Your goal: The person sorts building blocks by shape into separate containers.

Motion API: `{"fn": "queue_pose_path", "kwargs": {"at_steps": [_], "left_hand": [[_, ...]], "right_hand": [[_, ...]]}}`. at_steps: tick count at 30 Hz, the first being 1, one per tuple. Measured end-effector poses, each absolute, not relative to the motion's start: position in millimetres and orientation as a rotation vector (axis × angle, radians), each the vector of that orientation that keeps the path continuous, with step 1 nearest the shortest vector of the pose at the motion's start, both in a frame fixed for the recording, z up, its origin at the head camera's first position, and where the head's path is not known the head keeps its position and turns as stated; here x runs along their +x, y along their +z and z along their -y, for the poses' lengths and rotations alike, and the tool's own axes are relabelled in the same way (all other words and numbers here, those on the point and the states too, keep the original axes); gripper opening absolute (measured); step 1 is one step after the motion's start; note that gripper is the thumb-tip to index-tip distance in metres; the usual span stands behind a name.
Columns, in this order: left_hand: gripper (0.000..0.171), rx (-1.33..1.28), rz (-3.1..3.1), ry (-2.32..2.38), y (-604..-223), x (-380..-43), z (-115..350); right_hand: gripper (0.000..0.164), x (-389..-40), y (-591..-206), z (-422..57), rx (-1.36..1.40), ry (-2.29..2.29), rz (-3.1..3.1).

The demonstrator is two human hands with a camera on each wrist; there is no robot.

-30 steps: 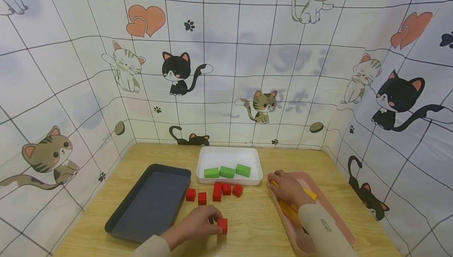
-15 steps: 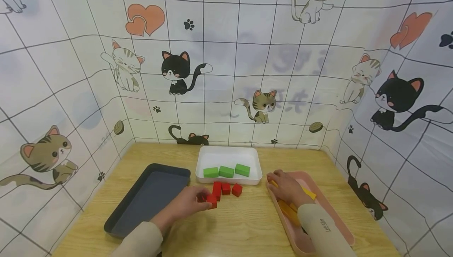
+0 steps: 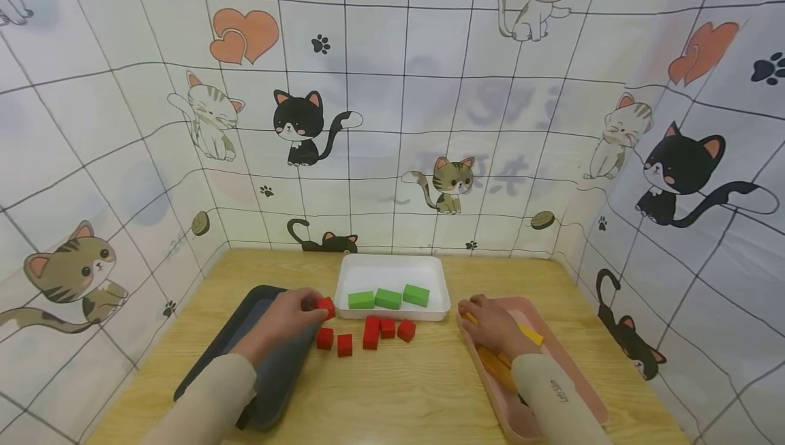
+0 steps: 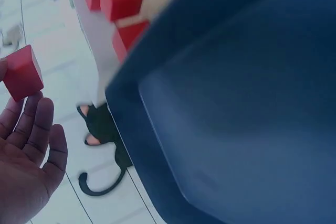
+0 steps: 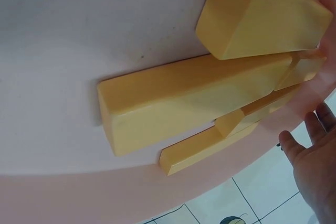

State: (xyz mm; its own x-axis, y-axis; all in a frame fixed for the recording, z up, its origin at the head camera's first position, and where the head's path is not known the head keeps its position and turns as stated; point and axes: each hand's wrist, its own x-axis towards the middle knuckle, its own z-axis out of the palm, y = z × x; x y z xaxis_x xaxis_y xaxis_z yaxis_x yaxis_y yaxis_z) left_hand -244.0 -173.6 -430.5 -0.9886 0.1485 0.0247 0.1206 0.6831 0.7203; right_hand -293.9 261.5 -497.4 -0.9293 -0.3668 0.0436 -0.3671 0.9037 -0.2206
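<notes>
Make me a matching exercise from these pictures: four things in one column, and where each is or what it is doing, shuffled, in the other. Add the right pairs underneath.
Column one
1. Green blocks
2. Left hand
3. Dark tray
4. Yellow blocks

Column two
A. On the tabletop, to the left of the white tray in the head view
B. In the pink tray
C. In the white tray
D. Holding a red cube

Right pairs
1-C
2-D
3-A
4-B
</notes>
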Motion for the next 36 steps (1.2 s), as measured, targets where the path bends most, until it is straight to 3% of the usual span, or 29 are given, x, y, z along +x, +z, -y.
{"fn": "queue_pose_path", "kwargs": {"at_steps": [10, 31, 36], "left_hand": [[0.035, 0.090, -2.930, 1.170, -430.4, -271.1, 209.7], [0.037, -0.323, -3.011, 1.102, -465.7, -285.3, 247.6], [0.044, -0.373, -3.017, 1.107, -472.0, -285.4, 252.5]], "right_hand": [[0.045, -294.9, -501.4, -265.1, 0.581, 0.339, 3.063], [0.045, -293.6, -503.4, -262.5, 0.541, 0.346, 3.086], [0.045, -293.7, -502.6, -261.8, 0.531, 0.333, 3.082]]}}
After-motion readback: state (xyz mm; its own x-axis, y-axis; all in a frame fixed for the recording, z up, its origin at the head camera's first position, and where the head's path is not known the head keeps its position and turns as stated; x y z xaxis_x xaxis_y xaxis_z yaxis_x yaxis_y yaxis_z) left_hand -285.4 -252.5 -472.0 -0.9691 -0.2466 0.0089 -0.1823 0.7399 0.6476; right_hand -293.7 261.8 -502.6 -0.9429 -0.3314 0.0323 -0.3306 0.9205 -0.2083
